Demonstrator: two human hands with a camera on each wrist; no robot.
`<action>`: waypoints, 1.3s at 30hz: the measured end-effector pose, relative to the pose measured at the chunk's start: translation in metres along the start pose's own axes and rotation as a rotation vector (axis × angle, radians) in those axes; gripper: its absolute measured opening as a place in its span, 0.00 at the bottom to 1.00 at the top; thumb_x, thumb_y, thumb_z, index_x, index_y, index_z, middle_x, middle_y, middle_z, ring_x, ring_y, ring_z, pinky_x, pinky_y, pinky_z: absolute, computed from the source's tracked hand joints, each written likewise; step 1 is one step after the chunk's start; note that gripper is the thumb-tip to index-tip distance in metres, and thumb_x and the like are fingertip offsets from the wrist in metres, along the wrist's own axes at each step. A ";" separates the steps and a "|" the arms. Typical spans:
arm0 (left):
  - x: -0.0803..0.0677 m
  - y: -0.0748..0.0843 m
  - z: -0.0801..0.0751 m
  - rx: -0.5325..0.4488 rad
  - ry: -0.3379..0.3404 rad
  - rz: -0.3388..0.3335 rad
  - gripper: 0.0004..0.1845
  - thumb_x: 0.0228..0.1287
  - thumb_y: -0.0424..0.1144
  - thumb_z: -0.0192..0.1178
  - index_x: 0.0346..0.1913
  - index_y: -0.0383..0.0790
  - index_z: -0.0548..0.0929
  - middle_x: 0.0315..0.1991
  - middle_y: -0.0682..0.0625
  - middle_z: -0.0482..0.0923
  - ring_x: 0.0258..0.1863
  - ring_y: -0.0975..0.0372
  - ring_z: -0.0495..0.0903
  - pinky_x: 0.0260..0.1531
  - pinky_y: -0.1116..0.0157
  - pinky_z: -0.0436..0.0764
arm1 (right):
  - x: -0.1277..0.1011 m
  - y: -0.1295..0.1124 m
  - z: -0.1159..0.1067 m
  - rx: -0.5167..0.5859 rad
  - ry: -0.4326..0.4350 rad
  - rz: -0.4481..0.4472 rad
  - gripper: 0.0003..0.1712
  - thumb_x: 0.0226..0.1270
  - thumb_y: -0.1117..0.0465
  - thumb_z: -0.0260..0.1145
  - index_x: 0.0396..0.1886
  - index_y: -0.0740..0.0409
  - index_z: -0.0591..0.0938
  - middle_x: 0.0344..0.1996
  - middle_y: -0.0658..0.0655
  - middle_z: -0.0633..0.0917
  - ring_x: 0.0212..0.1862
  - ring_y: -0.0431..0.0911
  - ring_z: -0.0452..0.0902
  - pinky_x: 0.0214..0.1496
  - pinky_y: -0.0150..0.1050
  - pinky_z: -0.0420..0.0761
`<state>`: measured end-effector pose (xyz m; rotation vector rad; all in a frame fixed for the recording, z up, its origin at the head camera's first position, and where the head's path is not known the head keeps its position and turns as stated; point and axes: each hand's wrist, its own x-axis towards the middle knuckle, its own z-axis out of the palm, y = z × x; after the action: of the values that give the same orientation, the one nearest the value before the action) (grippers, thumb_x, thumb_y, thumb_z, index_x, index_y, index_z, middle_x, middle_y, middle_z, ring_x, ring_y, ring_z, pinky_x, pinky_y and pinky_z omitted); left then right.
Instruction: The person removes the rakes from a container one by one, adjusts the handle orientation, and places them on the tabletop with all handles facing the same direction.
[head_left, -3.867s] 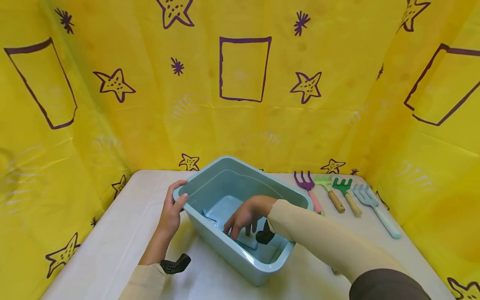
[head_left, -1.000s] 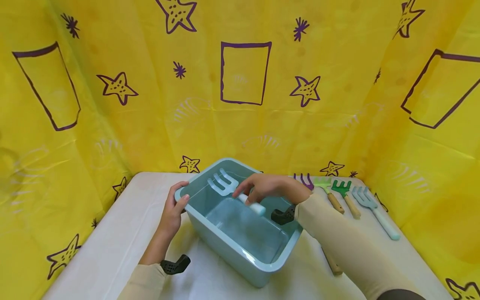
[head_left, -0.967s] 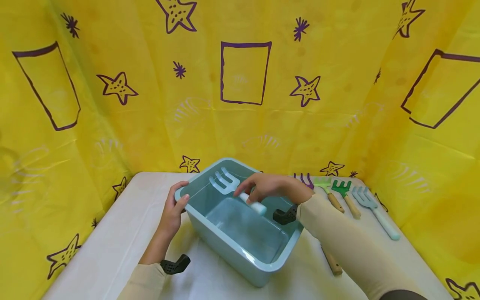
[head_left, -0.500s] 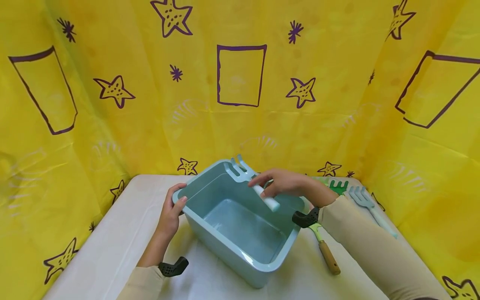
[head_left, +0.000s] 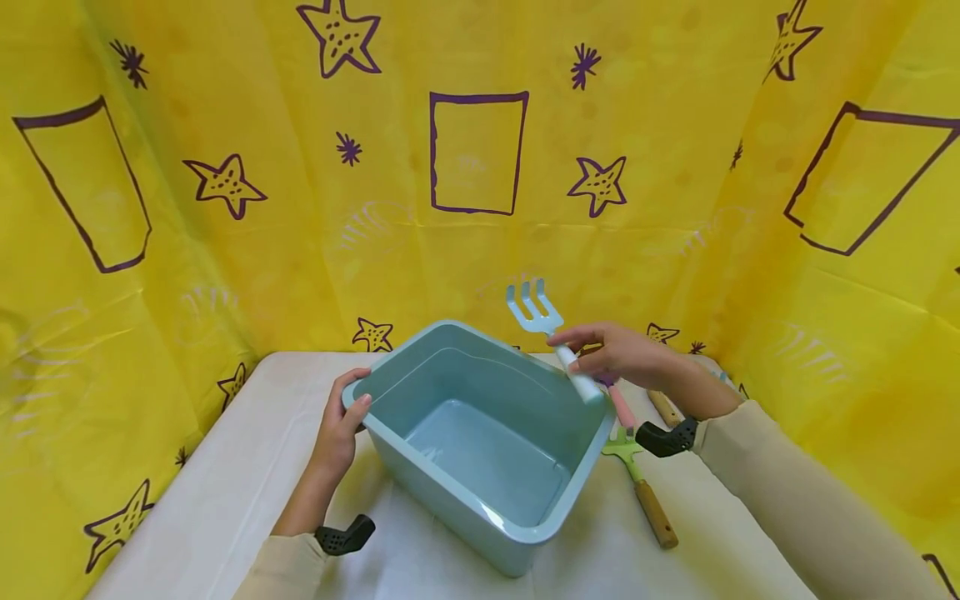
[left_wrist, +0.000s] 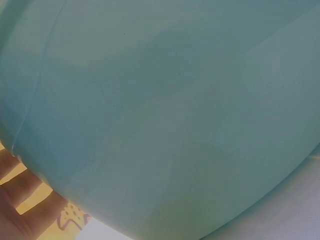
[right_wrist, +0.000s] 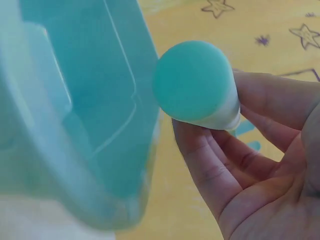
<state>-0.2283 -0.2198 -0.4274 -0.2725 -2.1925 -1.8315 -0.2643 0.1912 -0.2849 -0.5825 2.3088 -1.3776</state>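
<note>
A pale blue garden hand fork (head_left: 576, 371) is pinched by its handle between the thumb and fingers of my right hand (head_left: 622, 357). Its tines point up and left against the yellow wall, and the handle overlaps the bin's right rear corner in the head view. From the right wrist, the round turquoise handle end (right_wrist: 192, 80) shows right beside the bin's rim. My left hand (head_left: 337, 429) grips the left corner of the blue-grey plastic bin (head_left: 450, 517), thumb over the rim. Inside, the bin floor shows bare. In the left wrist view, fingers (left_wrist: 42, 212) lie at the bin's edge.
Right of the bin, a light-green fork (head_left: 624, 448) with a wooden handle lies on the white table (head_left: 225, 467). Behind it are a pink handle (head_left: 621, 407) and another wooden handle (head_left: 663, 408), partly covered by my right arm. Yellow patterned sheeting (head_left: 472, 250) surrounds the table.
Reaching inside the bin earlier, my right hand now holds the pale blue fork, raised up and carried right to the bin's far right corner. My left hand keeps its grip on the rim.
</note>
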 end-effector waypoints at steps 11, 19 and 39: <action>0.000 0.000 0.000 -0.006 0.002 -0.011 0.25 0.74 0.46 0.46 0.70 0.49 0.60 0.69 0.44 0.61 0.61 0.48 0.67 0.56 0.46 0.70 | -0.032 0.040 -0.021 0.039 0.101 -0.020 0.28 0.67 0.67 0.63 0.66 0.69 0.70 0.54 0.70 0.71 0.49 0.57 0.73 0.47 0.43 0.82; 0.000 0.000 0.002 -0.008 0.001 -0.006 0.25 0.74 0.46 0.46 0.70 0.49 0.60 0.69 0.46 0.61 0.61 0.49 0.67 0.57 0.46 0.69 | -0.058 0.085 -0.021 0.068 0.159 0.026 0.28 0.68 0.63 0.64 0.67 0.65 0.71 0.54 0.70 0.70 0.45 0.57 0.75 0.42 0.43 0.82; 0.000 0.002 0.004 -0.001 0.006 0.004 0.25 0.74 0.46 0.46 0.70 0.48 0.60 0.69 0.47 0.61 0.61 0.51 0.67 0.57 0.46 0.69 | -0.136 0.166 -0.035 0.166 0.094 0.098 0.25 0.74 0.63 0.57 0.67 0.65 0.69 0.63 0.76 0.61 0.50 0.49 0.78 0.49 0.40 0.79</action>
<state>-0.2278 -0.2154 -0.4263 -0.2708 -2.1856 -1.8287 -0.1935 0.3606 -0.4015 -0.3554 2.2341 -1.5603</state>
